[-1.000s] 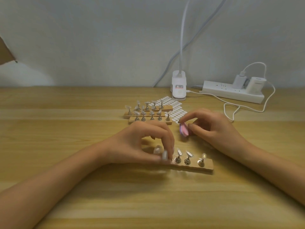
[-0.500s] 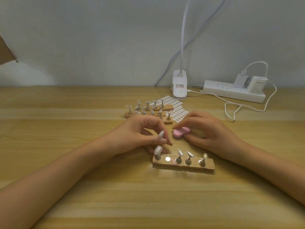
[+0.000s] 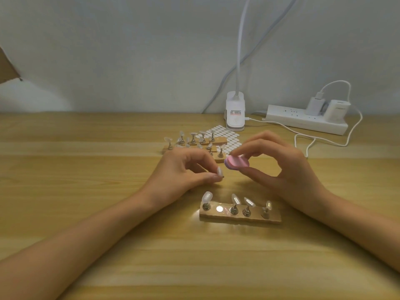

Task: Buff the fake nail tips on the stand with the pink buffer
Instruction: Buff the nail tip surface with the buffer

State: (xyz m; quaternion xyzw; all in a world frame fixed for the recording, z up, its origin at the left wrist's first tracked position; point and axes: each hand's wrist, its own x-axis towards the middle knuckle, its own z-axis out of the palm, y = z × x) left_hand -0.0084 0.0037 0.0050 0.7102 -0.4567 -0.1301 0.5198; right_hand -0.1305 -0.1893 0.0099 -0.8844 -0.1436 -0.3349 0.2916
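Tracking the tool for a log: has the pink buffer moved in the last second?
Yes. The pink buffer, pinched by the right hand, sits higher in the picture, farther from the near wooden stand than before.

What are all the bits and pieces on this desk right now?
near stand: one, wooden, front centre.
nail tips: four, pearly, on pegs in the near stand; one socket bare.
held nail tip: one, pearly, above the table.
pink buffer: one, pink, beside the held nail tip.
far stands: two, wooden, behind the hands.
sticker sheet: one, white, by the far stands.
clip lamp: one, white, back edge.
power strip: one, white, back right.
table: one, light wood.
left hand: pinches the held nail tip.
right hand: holds the pink buffer.
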